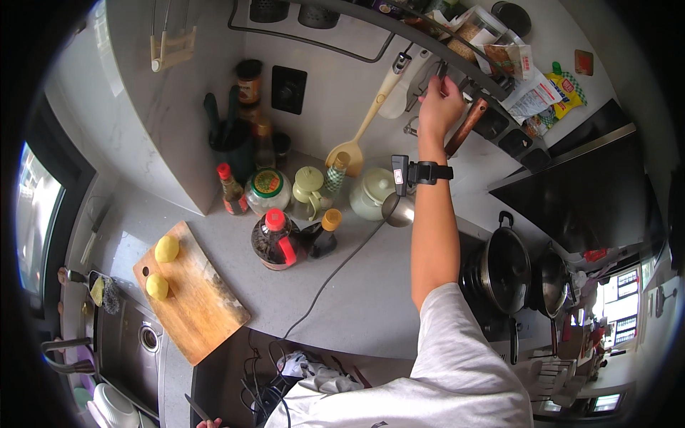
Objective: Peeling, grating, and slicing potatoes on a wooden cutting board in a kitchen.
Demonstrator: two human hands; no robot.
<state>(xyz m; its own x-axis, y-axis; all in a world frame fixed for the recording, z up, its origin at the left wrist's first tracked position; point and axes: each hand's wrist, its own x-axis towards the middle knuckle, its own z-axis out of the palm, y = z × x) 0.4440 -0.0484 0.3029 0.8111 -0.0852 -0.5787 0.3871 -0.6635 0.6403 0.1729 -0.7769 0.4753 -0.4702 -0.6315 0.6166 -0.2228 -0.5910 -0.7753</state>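
Note:
My right hand (443, 107) is raised to the utensil rail (481, 75) on the wall. Its fingertips meet a dark hanging utensil (441, 69); whether they grip it is hidden. Beside that hand hang a cream slotted turner (345, 154), a white spatula (395, 107) and a utensil with a wooden handle (467, 127). Low in the picture, my left hand (210, 423) shows only its fingers, closed on a knife (197, 407) whose blade points up and left. Two peeled potatoes (167, 249) lie on a wooden cutting board (195, 299) at the left.
Bottles and jars stand along the wall, among them a dark bottle with a red cap (274, 241) and a lidded pale pot (372, 192). Pans (505, 270) occupy the stove. A sink (126, 342) lies left. From my right wristband (428, 174), a cable (332, 289) crosses the counter.

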